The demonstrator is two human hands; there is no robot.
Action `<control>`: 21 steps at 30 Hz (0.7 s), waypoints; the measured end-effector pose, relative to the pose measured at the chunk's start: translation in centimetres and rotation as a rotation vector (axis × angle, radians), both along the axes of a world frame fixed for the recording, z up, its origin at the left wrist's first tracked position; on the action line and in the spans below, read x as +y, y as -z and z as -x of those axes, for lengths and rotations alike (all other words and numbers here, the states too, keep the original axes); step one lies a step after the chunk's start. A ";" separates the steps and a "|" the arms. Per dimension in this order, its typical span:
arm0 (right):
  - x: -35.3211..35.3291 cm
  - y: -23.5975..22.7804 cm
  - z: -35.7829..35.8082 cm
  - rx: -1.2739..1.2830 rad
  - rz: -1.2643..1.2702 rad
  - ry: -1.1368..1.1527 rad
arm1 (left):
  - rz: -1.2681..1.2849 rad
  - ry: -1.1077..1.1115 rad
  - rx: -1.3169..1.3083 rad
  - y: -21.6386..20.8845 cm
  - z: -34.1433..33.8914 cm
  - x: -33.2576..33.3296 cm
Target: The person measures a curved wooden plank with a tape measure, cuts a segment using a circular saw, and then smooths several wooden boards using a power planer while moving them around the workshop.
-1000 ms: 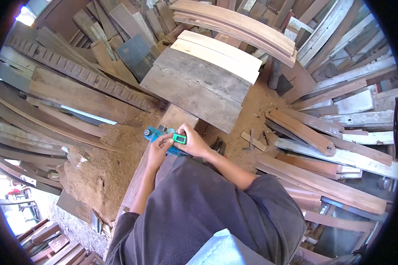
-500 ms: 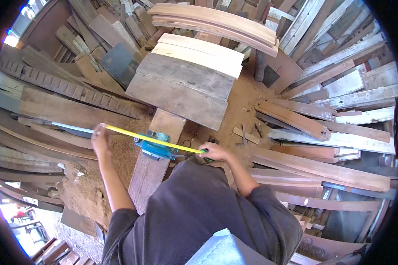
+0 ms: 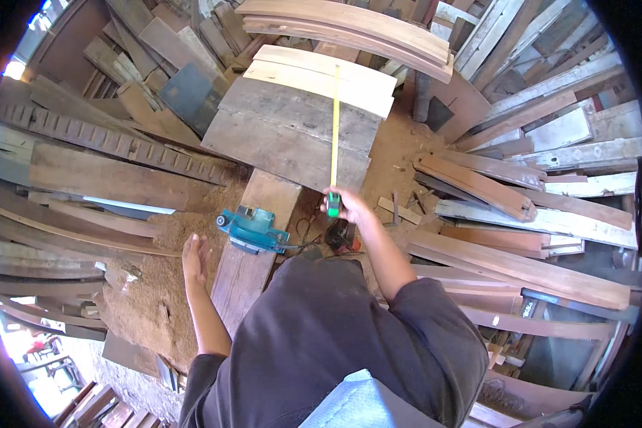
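Observation:
My right hand (image 3: 351, 205) is wrapped round the green case of a tape measure (image 3: 334, 205). Its yellow blade (image 3: 335, 128) runs straight out, away from me, across the grey weathered boards (image 3: 285, 135), with its end over the pale boards (image 3: 299, 71) at the far side. Holding nothing, my left hand (image 3: 196, 258) is raised over the sawdust on the left, its fingers stretched out. Between my hands, a teal electric planer (image 3: 255, 230) rests on a long wooden beam (image 3: 242, 285).
A red and black tool (image 3: 341, 237) with a cable lies below my right hand. Curved planks (image 3: 349, 25) are stacked at the far end. Timber (image 3: 506, 271) is piled on the right, and long boards (image 3: 107, 175) lie on the left beside heaped sawdust (image 3: 150, 307).
The tape blade has swung from lying sideways between both hands to pointing away over the boards. My left hand has let go of its end and come nearer; my right hand has moved slightly farther out.

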State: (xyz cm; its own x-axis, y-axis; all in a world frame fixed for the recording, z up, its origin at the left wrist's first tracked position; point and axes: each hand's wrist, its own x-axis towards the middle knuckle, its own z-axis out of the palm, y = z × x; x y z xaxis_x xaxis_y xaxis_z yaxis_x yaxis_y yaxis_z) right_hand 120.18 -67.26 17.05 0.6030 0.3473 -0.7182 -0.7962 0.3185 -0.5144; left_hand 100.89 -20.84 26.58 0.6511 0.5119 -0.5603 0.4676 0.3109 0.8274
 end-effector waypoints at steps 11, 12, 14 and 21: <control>7.8 7.5 -7.5 0.173 0.082 0.215 | 0.010 -0.247 0.143 3.8 10.7 2.5; 9.0 6.5 -6.5 0.140 0.098 0.225 | 0.007 -0.266 0.152 4.0 11.4 2.6; 10.2 6.7 -4.5 0.117 0.128 0.233 | 0.016 -0.286 0.176 4.3 11.8 2.4; 13.3 8.1 1.9 0.087 0.242 0.263 | -0.057 -0.229 0.271 4.6 13.7 0.6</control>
